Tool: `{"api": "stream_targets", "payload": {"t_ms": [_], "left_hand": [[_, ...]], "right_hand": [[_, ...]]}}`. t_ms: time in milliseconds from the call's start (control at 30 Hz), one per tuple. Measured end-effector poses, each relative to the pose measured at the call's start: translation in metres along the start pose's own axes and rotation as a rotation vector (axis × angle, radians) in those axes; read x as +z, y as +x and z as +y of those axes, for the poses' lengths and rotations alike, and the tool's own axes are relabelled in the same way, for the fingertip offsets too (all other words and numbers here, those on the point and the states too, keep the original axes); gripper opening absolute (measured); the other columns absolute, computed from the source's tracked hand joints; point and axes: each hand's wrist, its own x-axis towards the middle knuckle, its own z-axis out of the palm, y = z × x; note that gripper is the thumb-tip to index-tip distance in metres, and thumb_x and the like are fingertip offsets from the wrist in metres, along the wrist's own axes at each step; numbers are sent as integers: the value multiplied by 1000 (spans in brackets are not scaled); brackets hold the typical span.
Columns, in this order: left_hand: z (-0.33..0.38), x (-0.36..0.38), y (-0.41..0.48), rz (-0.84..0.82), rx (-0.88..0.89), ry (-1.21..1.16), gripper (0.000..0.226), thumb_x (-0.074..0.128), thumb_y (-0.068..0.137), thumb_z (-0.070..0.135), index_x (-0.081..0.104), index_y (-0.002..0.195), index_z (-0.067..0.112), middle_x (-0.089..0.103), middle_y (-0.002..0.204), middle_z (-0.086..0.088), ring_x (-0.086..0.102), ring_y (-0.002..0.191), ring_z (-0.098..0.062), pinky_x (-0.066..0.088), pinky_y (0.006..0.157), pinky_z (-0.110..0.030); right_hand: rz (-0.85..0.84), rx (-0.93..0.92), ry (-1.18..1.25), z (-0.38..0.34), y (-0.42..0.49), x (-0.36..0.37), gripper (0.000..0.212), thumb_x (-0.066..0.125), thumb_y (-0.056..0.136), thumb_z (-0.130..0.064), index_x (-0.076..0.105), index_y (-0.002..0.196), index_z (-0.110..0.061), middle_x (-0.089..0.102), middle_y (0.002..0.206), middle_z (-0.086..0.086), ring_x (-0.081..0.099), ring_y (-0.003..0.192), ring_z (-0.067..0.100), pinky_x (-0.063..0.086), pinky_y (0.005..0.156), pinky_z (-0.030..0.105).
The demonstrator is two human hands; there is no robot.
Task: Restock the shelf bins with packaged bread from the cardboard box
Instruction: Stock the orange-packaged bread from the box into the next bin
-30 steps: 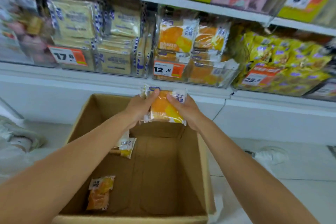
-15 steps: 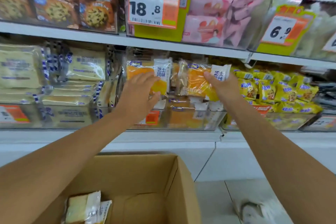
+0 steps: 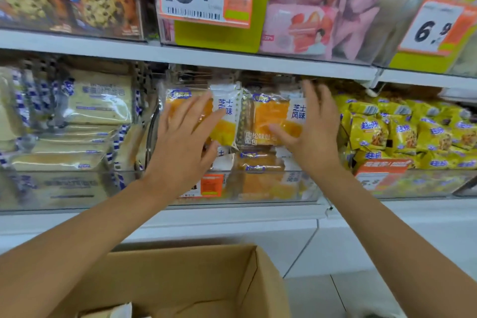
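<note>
The left hand (image 3: 185,137) lies open, its straight fingers spread on an orange bread pack (image 3: 225,121) that leans on top of the pile in the clear bin (image 3: 258,196). The right hand (image 3: 316,134) is open also, fingers pointing up and thumb across the front of a second bread pack (image 3: 268,116), which touches the first. Pale bread packs (image 3: 100,103) fill the bin at left, yellow bags (image 3: 402,134) the one at right. The cardboard box (image 3: 193,279) stands below the shelf.

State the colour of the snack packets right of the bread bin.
The packets are yellow; head view.
</note>
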Motion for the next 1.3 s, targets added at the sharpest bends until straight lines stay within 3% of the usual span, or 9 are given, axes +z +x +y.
{"api": "stream_targets", "payload": {"t_ms": [100,200,633,733,800,867,933,1067,1300], "left_hand": [[-1,4,3,-73,-38,59,56,46,101,32,26,153,32,9,165,-4,3,153,-24,6,118,-63],[-2,6,7,-133,-37,93,60,46,101,32,19,154,35,7,166,-6,-1,153,-27,6,116,-67],[2,-10,3,-169,-82,-56,71,55,98,36,14,155,40,-7,165,-1,-12,152,-18,-1,121,-56],[11,-29,-11,-127,-194,-201,68,60,95,39,26,154,34,15,164,0,10,151,-21,13,120,-45],[16,-45,-30,-98,-280,-262,53,63,93,37,46,143,26,43,149,-1,37,137,-23,30,111,-41],[17,-57,-59,-121,-360,-328,41,65,92,34,56,130,21,56,128,-2,50,120,-22,42,100,-38],[14,-64,-98,-194,-468,-385,38,65,92,35,57,126,20,57,119,0,54,107,-18,46,89,-35],[-4,-60,-190,-414,-680,-402,41,67,90,42,57,125,23,57,124,2,55,93,-9,42,80,-26],[-47,-8,-352,-708,-1014,-388,63,75,84,39,50,137,15,56,134,-8,55,116,-24,43,92,-32]], "right_hand": [[-182,-220,-217,-2,4,10,96,63,78,-66,16,155,-33,11,162,15,1,151,32,5,119,56],[-339,-227,-271,-3,21,14,98,55,78,-70,4,155,-37,9,161,15,-3,150,35,4,120,57],[-350,-249,-327,-7,7,-1,97,51,78,-75,1,154,-40,1,164,7,-9,151,28,-9,116,57],[-293,-231,-227,-29,-18,-7,86,64,83,-60,25,153,-29,29,156,14,20,147,33,13,118,51],[-240,-258,-167,-48,-42,-7,70,69,84,-50,47,142,-18,55,130,14,49,122,35,37,101,46],[-269,-292,-148,-67,-74,-5,54,70,86,-43,57,128,-13,61,111,12,56,103,33,45,84,41],[-389,-312,-129,-82,-111,3,50,67,88,-43,58,126,-12,61,112,11,57,101,31,45,80,39],[-731,-254,-29,-99,-190,34,56,61,92,-46,51,136,-14,57,126,8,52,116,27,42,95,36],[-1195,-102,-82,-96,-301,124,61,58,92,-52,43,142,-20,47,140,7,44,130,26,35,107,35]]}}
